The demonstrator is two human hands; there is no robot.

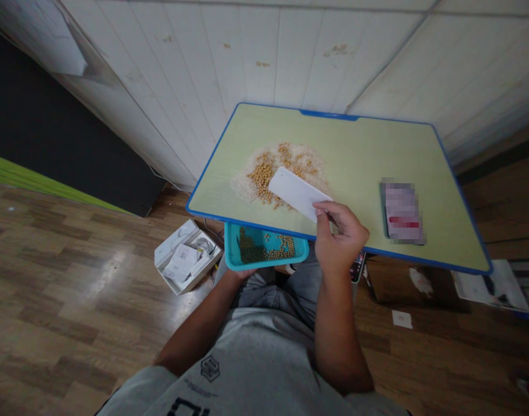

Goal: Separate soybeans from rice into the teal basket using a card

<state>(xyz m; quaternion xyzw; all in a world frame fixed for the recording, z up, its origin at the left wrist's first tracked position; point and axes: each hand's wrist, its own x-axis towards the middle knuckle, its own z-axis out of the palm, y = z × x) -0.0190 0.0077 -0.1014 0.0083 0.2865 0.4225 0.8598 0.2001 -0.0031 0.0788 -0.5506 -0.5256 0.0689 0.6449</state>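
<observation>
My right hand (340, 234) grips one end of a flat white card (295, 191), which lies slanted over a pile of rice and yellow beans (273, 167) on the pale green table (355, 150). A teal tray (264, 249) with green and yellow beans in it sits just under the table's near edge. My left hand (237, 274) is mostly hidden beneath the tray and seems to hold it from below.
A phone (402, 211) lies on the right part of the table. On the wooden floor, an open white box (184, 257) sits to the left and papers (485, 286) to the right. A white panelled wall stands behind the table.
</observation>
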